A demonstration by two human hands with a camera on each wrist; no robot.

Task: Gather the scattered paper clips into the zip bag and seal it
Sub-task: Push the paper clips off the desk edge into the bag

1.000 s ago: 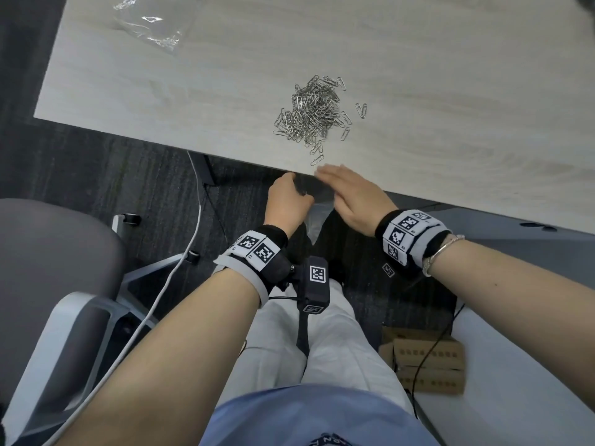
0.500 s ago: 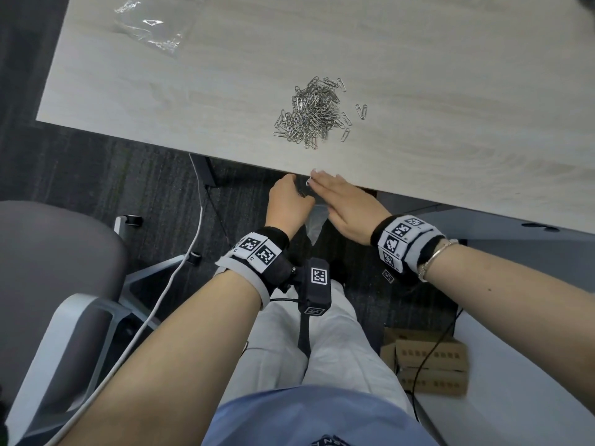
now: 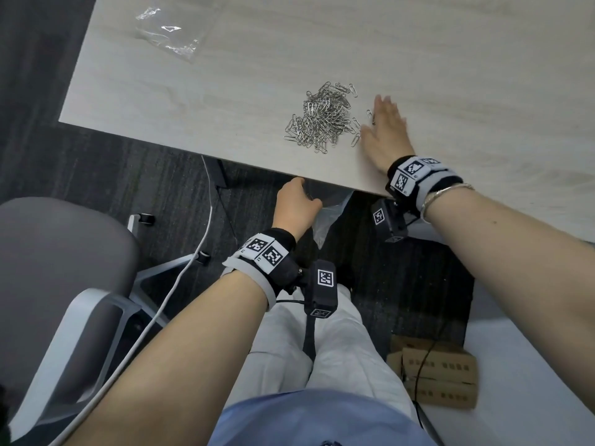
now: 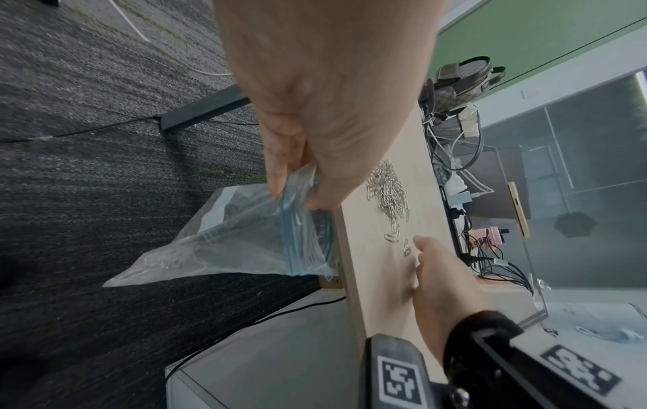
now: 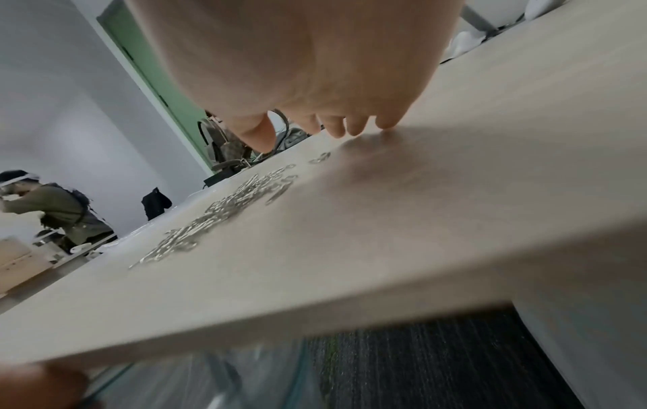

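A heap of silver paper clips (image 3: 322,119) (image 4: 388,191) (image 5: 224,210) lies near the front edge of the light wood table (image 3: 225,75). My left hand (image 3: 294,204) (image 4: 315,144) pinches the blue zip rim of a clear zip bag (image 4: 245,235) (image 3: 328,214), which hangs just below the table edge with its mouth against that edge. My right hand (image 3: 384,130) (image 4: 434,271) (image 5: 315,83) lies flat and open on the table right of the heap, fingertips touching the wood beside two stray clips (image 3: 370,115).
A second clear plastic bag (image 3: 167,33) lies at the table's far left. Below are dark carpet, a grey chair (image 3: 58,268), a white cable (image 3: 180,284) and a cardboard box (image 3: 438,375). Bags and cables crowd the table's far side (image 4: 462,91).
My right hand has left the bag's mouth at the table edge and moved up onto the table, right of the heap. The left hand still holds the bag there.
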